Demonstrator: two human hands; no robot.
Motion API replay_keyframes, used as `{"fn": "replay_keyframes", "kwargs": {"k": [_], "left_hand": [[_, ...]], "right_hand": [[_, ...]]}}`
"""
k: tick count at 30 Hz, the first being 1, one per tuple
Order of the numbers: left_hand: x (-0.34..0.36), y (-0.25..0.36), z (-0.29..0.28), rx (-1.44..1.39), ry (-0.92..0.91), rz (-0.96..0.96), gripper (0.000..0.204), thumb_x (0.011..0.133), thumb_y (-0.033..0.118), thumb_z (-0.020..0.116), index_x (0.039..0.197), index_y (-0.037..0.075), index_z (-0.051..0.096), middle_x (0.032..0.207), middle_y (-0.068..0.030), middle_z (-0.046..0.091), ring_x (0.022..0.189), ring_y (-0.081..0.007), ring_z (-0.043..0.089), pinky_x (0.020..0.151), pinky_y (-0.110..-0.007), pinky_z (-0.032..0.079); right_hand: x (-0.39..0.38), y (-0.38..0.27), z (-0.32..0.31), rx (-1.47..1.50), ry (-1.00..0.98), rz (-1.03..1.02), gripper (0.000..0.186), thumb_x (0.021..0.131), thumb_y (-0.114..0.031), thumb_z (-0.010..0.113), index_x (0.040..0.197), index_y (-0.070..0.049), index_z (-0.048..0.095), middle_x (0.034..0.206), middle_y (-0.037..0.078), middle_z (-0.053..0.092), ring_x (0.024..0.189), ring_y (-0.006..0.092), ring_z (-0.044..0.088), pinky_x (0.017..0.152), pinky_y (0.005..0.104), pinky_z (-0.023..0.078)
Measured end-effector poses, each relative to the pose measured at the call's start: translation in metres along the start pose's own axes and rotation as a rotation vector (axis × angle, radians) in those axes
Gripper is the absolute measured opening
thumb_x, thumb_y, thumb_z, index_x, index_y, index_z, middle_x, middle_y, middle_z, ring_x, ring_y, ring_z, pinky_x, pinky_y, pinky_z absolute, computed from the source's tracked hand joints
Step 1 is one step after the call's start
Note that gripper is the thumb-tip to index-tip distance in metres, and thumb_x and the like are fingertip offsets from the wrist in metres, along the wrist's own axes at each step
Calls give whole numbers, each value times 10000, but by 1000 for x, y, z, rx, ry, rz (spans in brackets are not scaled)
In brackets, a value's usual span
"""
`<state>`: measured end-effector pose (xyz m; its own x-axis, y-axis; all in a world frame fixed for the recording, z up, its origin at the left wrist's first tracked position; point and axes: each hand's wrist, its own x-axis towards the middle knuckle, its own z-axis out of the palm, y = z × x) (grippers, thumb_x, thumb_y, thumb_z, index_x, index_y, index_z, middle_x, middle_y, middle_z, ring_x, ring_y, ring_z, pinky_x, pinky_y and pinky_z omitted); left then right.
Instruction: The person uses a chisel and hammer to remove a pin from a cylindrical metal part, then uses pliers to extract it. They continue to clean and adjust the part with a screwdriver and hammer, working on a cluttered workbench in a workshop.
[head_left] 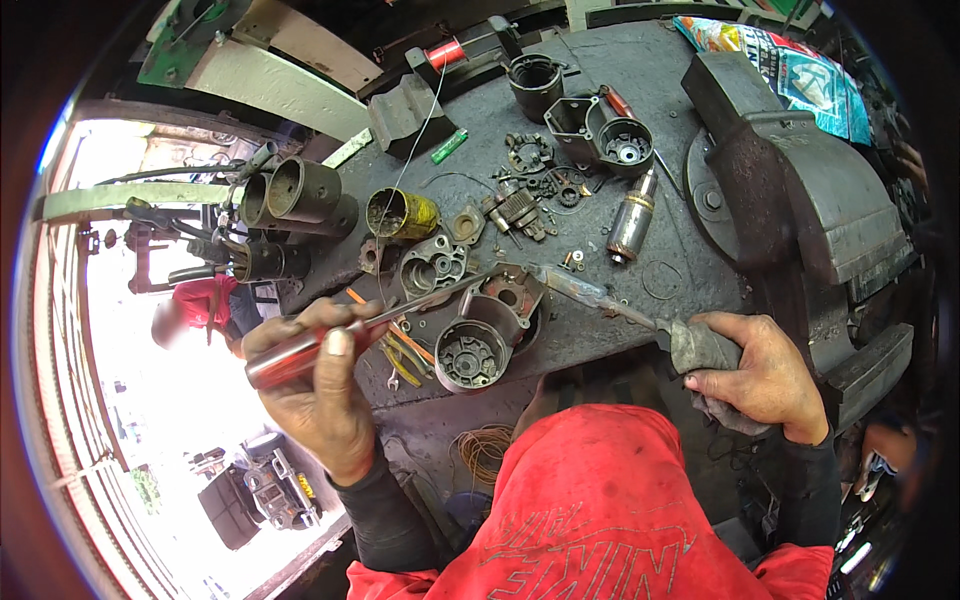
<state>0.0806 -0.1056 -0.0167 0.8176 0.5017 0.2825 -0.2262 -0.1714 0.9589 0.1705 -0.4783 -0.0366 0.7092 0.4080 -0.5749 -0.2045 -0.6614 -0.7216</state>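
Red shirt [600,490] foremost, the left hand [325,385] closes round a red-handled screwdriver [295,364], the right hand [765,370] clasps a rag-wrapped rod [632,313], both tips at the motor housing [488,318] between them, armature [633,222] out, work seemingly unfinished.

From the wearer's head we look steeply down through one wide fisheye, over the red shirt [600,500] at bottom centre and outward across the grey workbench [705,272] in mid-frame, near enough that the left hand [332,400] and right hand [768,380] loom large, our view darkening into all four corners
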Motion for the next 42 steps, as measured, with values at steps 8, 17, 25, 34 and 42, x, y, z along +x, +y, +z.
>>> {"fn": "replay_keyframes", "kwargs": {"k": [8, 17, 25, 34, 42], "left_hand": [[-41, -54, -91, -62, 572, -80, 166, 1058, 79, 639, 1128, -71, 631, 1076, -210, 737, 1002, -273, 771, 900, -474, 689], [-122, -220, -213, -648, 1003, -307, 280, 1108, 156, 564, 1063, -114, 626, 1052, -247, 719, 1061, -350, 722, 1120, -529, 572], [-117, -202, -199, -241, 800, -738, 465, 1074, 249, 680, 1380, -86, 578, 1211, -197, 682, 1098, -332, 705, 987, -447, 630], [-108, -68, 3, 957, -178, -47, 1056, 661, 376, 998, 1497, -23, 489, 1432, -270, 591, 1363, -448, 564, 1157, -499, 461], [-42, -52, 9, 684, -273, 30, 824, 583, 135, 965, 1326, 24, 626, 1207, -173, 724, 1111, -332, 734, 981, -414, 580]], "right_hand": [[-6, 6, 2, 145, 2, 45, 468, 765, -71, 878, 1209, 7, 751, 818, 149, 770, 716, 188, 757, 743, 350, 577], [-12, -6, 6, 0, 79, 3, 487, 744, -73, 878, 1206, 5, 748, 907, 185, 785, 829, 226, 788, 802, 358, 580], [-21, -23, 1, -106, 182, -66, 452, 753, -58, 876, 1183, -4, 750, 812, 146, 763, 749, 181, 769, 724, 341, 570], [-23, -46, -7, -330, 221, -118, 483, 726, -126, 875, 1174, -3, 745, 829, 194, 758, 775, 335, 784, 742, 402, 578], [-26, -44, -38, -444, 260, -341, 521, 683, -126, 867, 1172, 11, 751, 1046, 227, 770, 985, 433, 745, 847, 451, 591]]}}
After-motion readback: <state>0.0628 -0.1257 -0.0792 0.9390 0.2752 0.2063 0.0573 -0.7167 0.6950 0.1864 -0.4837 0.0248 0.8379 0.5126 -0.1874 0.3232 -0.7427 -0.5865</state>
